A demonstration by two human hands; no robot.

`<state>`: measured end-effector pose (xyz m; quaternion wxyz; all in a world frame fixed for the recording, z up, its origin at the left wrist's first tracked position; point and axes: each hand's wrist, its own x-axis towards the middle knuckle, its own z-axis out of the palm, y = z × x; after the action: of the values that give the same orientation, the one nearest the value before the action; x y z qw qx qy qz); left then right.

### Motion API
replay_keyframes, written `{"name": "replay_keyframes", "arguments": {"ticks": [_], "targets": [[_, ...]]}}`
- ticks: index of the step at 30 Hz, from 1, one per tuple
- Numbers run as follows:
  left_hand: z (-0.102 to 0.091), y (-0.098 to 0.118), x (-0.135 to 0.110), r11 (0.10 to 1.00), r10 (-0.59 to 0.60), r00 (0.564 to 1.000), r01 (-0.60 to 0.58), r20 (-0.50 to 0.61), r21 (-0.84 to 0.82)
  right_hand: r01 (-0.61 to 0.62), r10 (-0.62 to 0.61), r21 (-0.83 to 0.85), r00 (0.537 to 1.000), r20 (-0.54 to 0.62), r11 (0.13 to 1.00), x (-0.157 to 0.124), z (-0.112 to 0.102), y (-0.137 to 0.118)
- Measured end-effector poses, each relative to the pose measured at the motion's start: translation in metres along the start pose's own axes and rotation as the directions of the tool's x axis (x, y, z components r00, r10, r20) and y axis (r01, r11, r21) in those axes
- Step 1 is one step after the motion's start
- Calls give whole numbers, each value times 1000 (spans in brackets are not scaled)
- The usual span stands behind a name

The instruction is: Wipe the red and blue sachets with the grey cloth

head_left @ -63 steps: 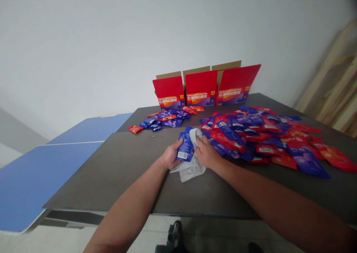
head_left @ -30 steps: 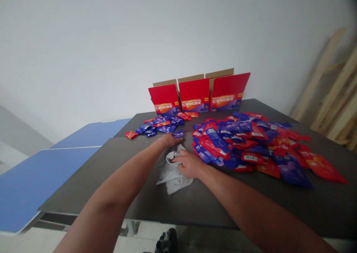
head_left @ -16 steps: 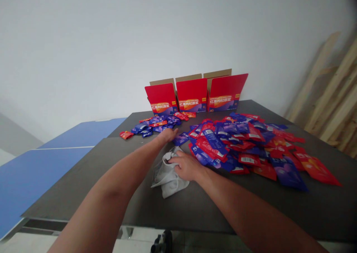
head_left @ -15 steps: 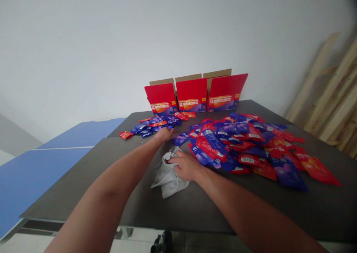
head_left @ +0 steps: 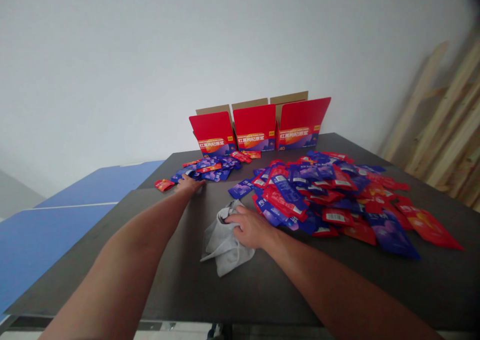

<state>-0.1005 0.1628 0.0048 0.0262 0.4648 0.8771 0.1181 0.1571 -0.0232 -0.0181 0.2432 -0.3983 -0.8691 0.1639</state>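
My left hand [head_left: 190, 184] reaches to the near edge of a small pile of blue and red sachets [head_left: 215, 166]. Its thumb points away from the fingers, and no sachet shows in its grip. Closer to me, my right hand [head_left: 250, 226] has its fingers closed on a crumpled light-grey cloth [head_left: 228, 247] that lies on the dark table [head_left: 180, 280]. A single blue sachet [head_left: 241, 188] lies flat just beyond the cloth. To the right of that hand spreads a large heap of red and blue sachets [head_left: 311, 190].
Three red boxes with raised flaps stand in a row at the back: left box [head_left: 214, 127], middle box [head_left: 255, 125], right box [head_left: 302, 122]. A blue table [head_left: 82, 215] adjoins on the left. Wooden slats [head_left: 446, 115] lean against the wall at right.
My left hand has moved leftward along the front of the small pile, uncovering the sachets behind it. My right hand stays on the cloth in nearly the same place.
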Motion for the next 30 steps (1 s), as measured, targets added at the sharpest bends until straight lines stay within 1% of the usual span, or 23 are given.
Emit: {"name": "replay_keyframes", "arguments": {"ticks": [2, 3, 7, 11, 14, 17, 20, 24, 27, 29, 30], "targets": [[5, 3, 1, 1000, -16, 1000, 16, -10, 0, -2, 2, 1, 1000, 1, 1000, 0, 0, 0], [6, 4, 1, 1000, -5, 1000, 5, -20, 5, -2, 2, 3, 1000, 0, 1000, 0, 0, 0], [7, -2, -1, 995, 95, 995, -94, -41, 34, 0, 0, 8, 1000, -3, 1000, 0, 0, 1], [1, -9, -6, 987, 153, 988, -152, -15, 61, -8, 8, 5, 1000, 7, 1000, 1, -1, 1], [-7, -15, -14, 978, 187, 982, -189, 25, 84, -17, 17, 8, 1000, 8, 1000, 1, 0, 1], [-16, -25, -28, 960, 241, 968, -249, 76, 130, -9, 9, 28, 1000, -4, 1000, 1, 2, 2], [-24, -41, -47, 932, 300, 945, -319, 129, 173, 8, -6, 52, 1000, -23, 999, 1, 4, 4], [-33, -68, -69, 907, 365, 913, -393, 184, 153, 9, -7, 55, 999, -39, 998, 2, 8, 7], [-40, -81, -80, 909, 345, 903, -390, 255, 150, 7, -5, 46, 999, -40, 999, 2, 9, 8], [-43, -84, -85, 909, 325, 891, -387, 316, 156, 0, 1, 35, 1000, -29, 999, 3, 9, 9], [-43, -83, -87, 906, 325, 888, -391, 326, 161, -2, 2, 28, 1000, -24, 1000, 3, 9, 9]]}}
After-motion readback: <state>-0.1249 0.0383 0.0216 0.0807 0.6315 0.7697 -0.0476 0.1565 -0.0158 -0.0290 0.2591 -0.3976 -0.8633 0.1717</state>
